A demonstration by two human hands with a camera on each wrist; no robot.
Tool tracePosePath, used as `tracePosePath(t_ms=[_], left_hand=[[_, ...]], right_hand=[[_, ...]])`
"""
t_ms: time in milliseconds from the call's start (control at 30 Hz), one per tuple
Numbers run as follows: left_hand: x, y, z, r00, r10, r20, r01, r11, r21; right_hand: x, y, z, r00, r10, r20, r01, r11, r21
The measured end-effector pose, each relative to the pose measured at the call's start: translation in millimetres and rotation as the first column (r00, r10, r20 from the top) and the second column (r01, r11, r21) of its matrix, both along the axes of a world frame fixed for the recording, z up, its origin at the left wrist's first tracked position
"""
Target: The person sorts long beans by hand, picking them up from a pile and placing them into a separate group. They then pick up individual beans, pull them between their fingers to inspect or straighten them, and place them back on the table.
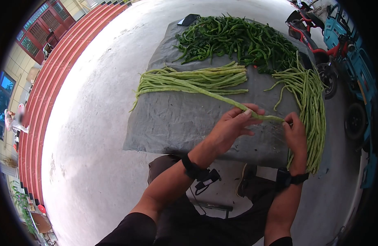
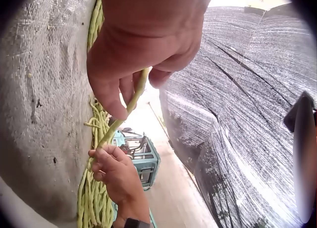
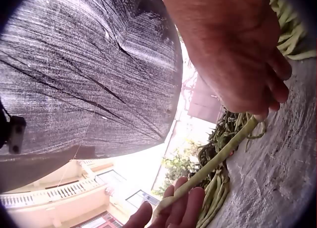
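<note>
One long green bean (image 1: 221, 98) stretches between both hands above the grey sheet (image 1: 176, 119). My left hand (image 1: 234, 127) pinches it partway along with thumb and fingers. Its tip is pinched by my right hand (image 1: 295, 133), close to the pile of long beans (image 1: 314, 110) at the right edge. Leftward, the bean reaches over a laid-out bundle of long beans (image 1: 193, 78). In the left wrist view the bean (image 2: 113, 129) runs down to the right fingertips; the right wrist view shows it (image 3: 213, 163) crossing the left fingers.
A heap of green chili peppers (image 1: 238, 39) covers the far part of the sheet. Red steps (image 1: 66, 82) rise on the left, and a blue three-wheeled vehicle (image 1: 353, 57) stands at the right. A person (image 1: 17, 119) is by the steps. Dark mesh (image 3: 84, 79) hangs overhead.
</note>
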State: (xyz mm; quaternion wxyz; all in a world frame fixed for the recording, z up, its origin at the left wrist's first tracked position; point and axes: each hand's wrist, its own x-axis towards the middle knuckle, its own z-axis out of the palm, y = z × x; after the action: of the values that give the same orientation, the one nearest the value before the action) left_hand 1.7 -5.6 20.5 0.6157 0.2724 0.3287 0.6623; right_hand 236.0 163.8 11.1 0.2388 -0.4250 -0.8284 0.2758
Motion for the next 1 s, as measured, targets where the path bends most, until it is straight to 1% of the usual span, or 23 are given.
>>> tracePosePath(t_ms=[67,167,267,367,400,467,500,567,600,700,800,900,1000], left_hand=[[-2,-1,6,0.998,0.003,-0.058,0.0,0.999,0.052],[-3,-4,13,0.986,-0.046,-0.161,0.067,0.989,0.131],[0,-6,17,0.942,-0.098,-0.321,0.161,0.971,0.177],[3,-9,21,0.955,-0.111,-0.274,0.154,0.978,0.143],[3,-8,21,0.975,-0.08,-0.209,0.112,0.983,0.145],[0,-6,19,0.997,-0.017,-0.076,0.028,0.99,0.142],[-4,-5,17,1.0,0.013,-0.019,-0.01,0.985,0.171],[-13,-4,13,0.993,0.068,0.096,-0.088,0.97,0.225],[-17,-3,14,0.988,0.1,0.121,-0.126,0.964,0.233],[-29,-4,13,0.971,0.172,0.164,-0.215,0.93,0.298],[-41,-3,15,0.957,0.236,0.17,-0.278,0.914,0.296],[-54,-4,12,0.929,0.33,0.167,-0.363,0.901,0.238],[-59,-6,15,0.908,0.385,0.165,-0.415,0.879,0.236]], right_hand=[[-2,-3,7,1.0,-0.004,-0.005,0.004,1.0,-0.007],[-3,-2,6,0.999,-0.008,-0.053,0.008,1.0,0.011],[0,4,-4,0.995,-0.024,-0.101,0.031,0.997,0.069],[3,9,-7,0.983,-0.075,-0.169,0.094,0.99,0.107],[2,9,-5,0.976,-0.096,-0.196,0.12,0.986,0.113],[2,7,-1,0.953,-0.202,-0.225,0.236,0.963,0.134],[2,6,2,0.937,-0.253,-0.241,0.292,0.946,0.143],[7,12,0,0.925,-0.27,-0.267,0.327,0.924,0.2],[9,15,0,0.919,-0.277,-0.281,0.344,0.911,0.227],[14,20,-1,0.914,-0.296,-0.278,0.366,0.897,0.248],[16,20,1,0.903,-0.337,-0.267,0.401,0.884,0.241],[18,21,-1,0.896,-0.334,-0.291,0.412,0.872,0.265],[19,22,1,0.88,-0.371,-0.297,0.451,0.848,0.277]])
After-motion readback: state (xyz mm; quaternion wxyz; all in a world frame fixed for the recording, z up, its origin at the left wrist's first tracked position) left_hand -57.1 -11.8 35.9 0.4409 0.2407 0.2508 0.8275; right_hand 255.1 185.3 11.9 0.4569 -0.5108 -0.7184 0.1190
